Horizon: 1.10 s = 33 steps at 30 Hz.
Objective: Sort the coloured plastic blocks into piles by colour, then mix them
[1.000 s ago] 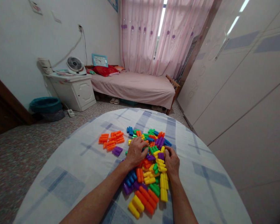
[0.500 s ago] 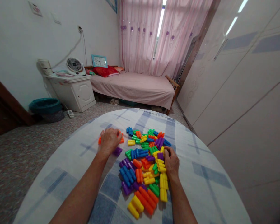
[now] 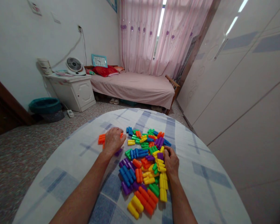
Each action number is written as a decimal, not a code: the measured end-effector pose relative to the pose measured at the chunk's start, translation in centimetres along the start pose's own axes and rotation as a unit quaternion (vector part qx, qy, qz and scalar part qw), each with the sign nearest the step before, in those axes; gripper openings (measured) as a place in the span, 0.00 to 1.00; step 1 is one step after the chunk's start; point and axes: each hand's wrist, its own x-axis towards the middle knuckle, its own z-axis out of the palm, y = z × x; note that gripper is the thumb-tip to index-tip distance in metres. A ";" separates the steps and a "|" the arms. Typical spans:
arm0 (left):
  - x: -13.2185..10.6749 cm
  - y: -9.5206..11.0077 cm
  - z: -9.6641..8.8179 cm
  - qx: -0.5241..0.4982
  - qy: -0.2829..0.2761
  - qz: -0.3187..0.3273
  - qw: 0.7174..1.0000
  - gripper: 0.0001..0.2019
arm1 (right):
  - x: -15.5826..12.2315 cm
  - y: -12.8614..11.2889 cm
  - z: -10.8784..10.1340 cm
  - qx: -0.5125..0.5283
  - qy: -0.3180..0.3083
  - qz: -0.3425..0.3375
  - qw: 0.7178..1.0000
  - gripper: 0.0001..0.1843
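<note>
Left hand (image 3: 113, 140): palm down, fingers loosely curled over the small group of orange blocks (image 3: 102, 138) at the left of the bench (image 3: 67, 174). The hand covers most of that group; whether the fingers actually grip a block cannot be told. A purple block (image 3: 118, 152) lies just beside the heel of this hand, partly under it.

Right hand (image 3: 170, 161): rests at the right edge of the main pile of blocks (image 3: 143, 161), fingers curled inward and touching yellow blocks (image 3: 160, 161) there. Grip not resolved; fingertips are hidden among the pieces.

Main pile: mixed blue, green, yellow, orange, purple pieces, spread between the two hands and running toward the near edge of the bench. The orange group sits apart from it, to the left.

Bench carries a pale cloth with blue checks. Beyond it: bed (image 3: 135, 87) with pink cover, white cabinet (image 3: 72, 91) with a fan (image 3: 74, 65) on top.
</note>
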 end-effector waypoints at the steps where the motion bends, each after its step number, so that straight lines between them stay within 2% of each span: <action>1: 0.0 0.5 0.5 -0.034 0.012 0.025 0.999 0.11 | 0.0 0.0 0.0 0.000 0.001 -0.001 1.000 0.21; 4: -0.5 2.1 2.0 -0.117 0.025 0.091 0.989 0.12 | 0.0 0.1 0.1 0.000 0.003 -0.004 1.000 0.21; 8: -1.4 3.7 3.4 -0.160 0.003 0.140 0.977 0.13 | 0.1 0.3 0.2 0.001 -0.002 -0.001 1.000 0.22; 18: -2.0 4.6 3.5 -0.245 -0.054 0.111 0.962 0.13 | 0.1 0.2 0.1 0.010 -0.004 0.002 1.000 0.21; 23: -1.9 4.8 3.6 -0.219 -0.055 0.102 0.969 0.15 | 0.1 0.2 0.2 0.009 0.001 -0.001 1.000 0.21; 28: 0.0 5.5 3.2 -0.160 -0.066 0.104 0.980 0.15 | 0.2 0.6 0.4 -0.003 -0.003 0.003 1.000 0.22; 33: 1.9 6.0 4.5 -0.110 -0.090 0.085 0.986 0.16 | 0.3 0.7 0.4 0.002 -0.005 -0.005 1.000 0.22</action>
